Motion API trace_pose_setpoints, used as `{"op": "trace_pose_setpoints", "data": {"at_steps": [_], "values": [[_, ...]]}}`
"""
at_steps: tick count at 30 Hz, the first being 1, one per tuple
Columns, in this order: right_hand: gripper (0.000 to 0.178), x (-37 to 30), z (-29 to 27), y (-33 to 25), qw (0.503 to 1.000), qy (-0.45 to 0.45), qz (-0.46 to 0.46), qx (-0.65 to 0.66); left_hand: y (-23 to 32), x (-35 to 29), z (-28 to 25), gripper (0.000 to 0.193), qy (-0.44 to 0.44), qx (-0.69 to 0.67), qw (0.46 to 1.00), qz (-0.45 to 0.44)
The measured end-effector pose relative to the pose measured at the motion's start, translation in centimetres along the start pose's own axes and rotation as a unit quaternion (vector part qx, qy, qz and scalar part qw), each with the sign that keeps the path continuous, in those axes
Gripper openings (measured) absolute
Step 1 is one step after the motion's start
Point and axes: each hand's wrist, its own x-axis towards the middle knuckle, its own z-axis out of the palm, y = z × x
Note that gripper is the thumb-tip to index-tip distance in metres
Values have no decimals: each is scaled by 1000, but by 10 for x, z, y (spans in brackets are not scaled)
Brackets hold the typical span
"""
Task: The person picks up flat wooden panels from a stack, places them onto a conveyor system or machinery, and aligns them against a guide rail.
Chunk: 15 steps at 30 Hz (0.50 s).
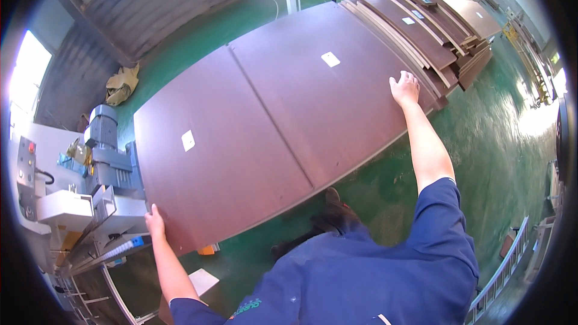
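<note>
A large brown board [211, 195] stretches across in front of me, with a dark straight seam [271, 117] running over it from far to near. A white label [188, 140] is stuck on its left part and another white label [330, 59] on its right part. At the board's near left edge, my left hand [155, 224] is closed on the rim; some of its fingers are hidden. My right hand [406, 89] rests on the board's surface toward the right end, its thumb and fingers apart.
Stacked brown boards [415, 27] lie beyond the right end. To the left stands a machine with a grey motor [103, 126] and a control panel [26, 162]. A cloth sack [123, 83] lies by the wall, and a metal ladder [503, 271] is at lower right.
</note>
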Motion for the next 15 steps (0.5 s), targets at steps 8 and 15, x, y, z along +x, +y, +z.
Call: {"op": "trace_pose_setpoints", "data": {"at_steps": [8,15], "values": [[61,106,35,57,995,-68,62,37,63,0,23,86,38,74,993,-86],[59,105,46,37,1000,7,24,10,54,-10,16,80,44,71,992,-98]]}}
